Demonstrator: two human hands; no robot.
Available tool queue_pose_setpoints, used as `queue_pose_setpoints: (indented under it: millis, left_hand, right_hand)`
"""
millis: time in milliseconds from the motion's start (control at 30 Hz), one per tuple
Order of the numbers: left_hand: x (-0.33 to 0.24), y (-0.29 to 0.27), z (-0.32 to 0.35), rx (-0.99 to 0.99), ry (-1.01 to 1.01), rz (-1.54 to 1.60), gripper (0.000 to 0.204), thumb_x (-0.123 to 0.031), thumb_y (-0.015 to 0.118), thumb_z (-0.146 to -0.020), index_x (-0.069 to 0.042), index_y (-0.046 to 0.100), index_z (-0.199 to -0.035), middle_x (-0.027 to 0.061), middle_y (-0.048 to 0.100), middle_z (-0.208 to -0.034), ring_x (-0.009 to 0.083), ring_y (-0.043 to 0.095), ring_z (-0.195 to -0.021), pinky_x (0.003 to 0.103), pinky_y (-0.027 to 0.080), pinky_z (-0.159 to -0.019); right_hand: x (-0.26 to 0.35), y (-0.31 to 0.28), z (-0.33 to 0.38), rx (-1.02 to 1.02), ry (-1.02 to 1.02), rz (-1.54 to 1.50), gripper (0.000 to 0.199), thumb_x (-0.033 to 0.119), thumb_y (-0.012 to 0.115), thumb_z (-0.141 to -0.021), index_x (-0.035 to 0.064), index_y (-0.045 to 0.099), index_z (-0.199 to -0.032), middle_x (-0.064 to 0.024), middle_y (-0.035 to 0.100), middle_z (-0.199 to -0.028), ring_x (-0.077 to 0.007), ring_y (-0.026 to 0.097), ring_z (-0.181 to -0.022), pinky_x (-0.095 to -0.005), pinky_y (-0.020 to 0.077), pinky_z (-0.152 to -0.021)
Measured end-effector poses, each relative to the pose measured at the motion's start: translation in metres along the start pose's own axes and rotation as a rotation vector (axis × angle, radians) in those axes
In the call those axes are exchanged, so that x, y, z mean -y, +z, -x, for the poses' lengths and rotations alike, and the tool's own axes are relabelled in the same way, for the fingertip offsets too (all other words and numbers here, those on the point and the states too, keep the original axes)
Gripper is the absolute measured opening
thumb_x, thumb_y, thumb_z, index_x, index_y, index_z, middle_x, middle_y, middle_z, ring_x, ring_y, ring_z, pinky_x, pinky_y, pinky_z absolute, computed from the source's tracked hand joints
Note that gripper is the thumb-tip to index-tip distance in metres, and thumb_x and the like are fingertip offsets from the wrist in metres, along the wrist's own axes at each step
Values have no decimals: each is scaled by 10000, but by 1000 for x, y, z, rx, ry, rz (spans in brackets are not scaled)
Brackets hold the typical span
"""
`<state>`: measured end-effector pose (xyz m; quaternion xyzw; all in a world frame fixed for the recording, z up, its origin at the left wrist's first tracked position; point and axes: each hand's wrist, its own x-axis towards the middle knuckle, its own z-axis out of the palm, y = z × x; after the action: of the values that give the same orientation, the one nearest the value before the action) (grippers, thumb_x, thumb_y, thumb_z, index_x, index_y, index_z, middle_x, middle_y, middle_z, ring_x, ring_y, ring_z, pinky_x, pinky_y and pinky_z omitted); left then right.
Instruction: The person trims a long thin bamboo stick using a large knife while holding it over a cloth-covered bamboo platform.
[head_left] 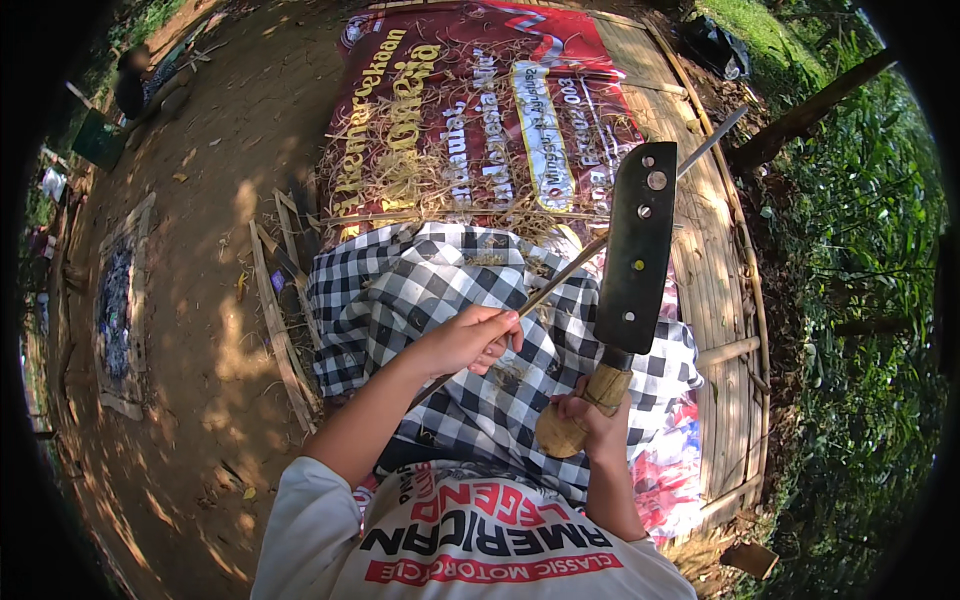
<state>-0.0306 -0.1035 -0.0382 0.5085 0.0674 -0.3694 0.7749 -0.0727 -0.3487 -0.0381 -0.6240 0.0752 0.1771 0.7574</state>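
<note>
My right hand [597,420] is wrapped round the wooden handle of a broad cleaver [637,255]. Its dark blade points up and away, with several round holes in it. A long thin strip, apparently bamboo, [562,281] is gripped in my left hand [463,343]. From that fist it slants up to the right, passes behind the blade and comes out beyond it. Whether blade and strip touch, I cannot tell. Beneath both hands, a black-and-white checkered cloth [385,285] covers my lap.
A red printed banner [580,30], strewn with thin shavings [400,140], lies ahead on a bamboo slat platform [730,420]. Wooden pieces [275,330] and a framed pit of ash-like grey bits [115,310] are at left. Green plants [870,270] border the right. Far left sits a person [135,85].
</note>
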Motion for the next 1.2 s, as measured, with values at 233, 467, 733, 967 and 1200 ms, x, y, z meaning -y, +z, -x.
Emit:
queue_pose_setpoints:
  millis: [233,467,733,967,1200]
  left_hand:
    - [3,31,-6,121,51,213,364,-322,419,-1032,-3,525,-895,-60,325,-610,47,328,-506,222,338,-453]
    - [-7,39,-3,82,144,158,305,-265,445,-1026,-2,547,-910,-47,345,-617,56,357,-515,229,360,-456]
    - [-22,37,4,-40,130,-23,361,-321,386,-1034,-133,338,-730,-79,263,-618,29,256,-505,200,233,-417]
    - [-22,33,9,-160,246,-256,378,-341,395,-1032,-115,390,-729,-88,289,-602,33,267,-519,220,254,-451]
    - [-9,25,9,-380,421,-630,407,-301,424,-1024,-42,410,-710,-41,329,-573,61,301,-538,277,283,-481]
  right_hand:
    - [2,-8,25,-21,-48,23,194,4,656,-718,-24,559,-884,-78,611,-743,-183,649,-701,-339,549,-728]
    - [1,-8,37,-60,-177,19,201,5,661,-717,-23,559,-888,-88,624,-739,-192,660,-724,-343,549,-741]
    - [18,-14,24,-195,-262,97,141,-11,616,-712,-18,549,-836,-70,584,-695,-175,631,-655,-370,552,-776]
    - [31,-26,4,-186,-351,459,114,12,620,-731,-17,584,-835,-56,626,-714,-150,602,-609,-308,515,-649]
    - [51,-38,-19,-198,-741,1091,315,70,724,-632,40,624,-929,-138,625,-736,-291,621,-639,-348,490,-593]
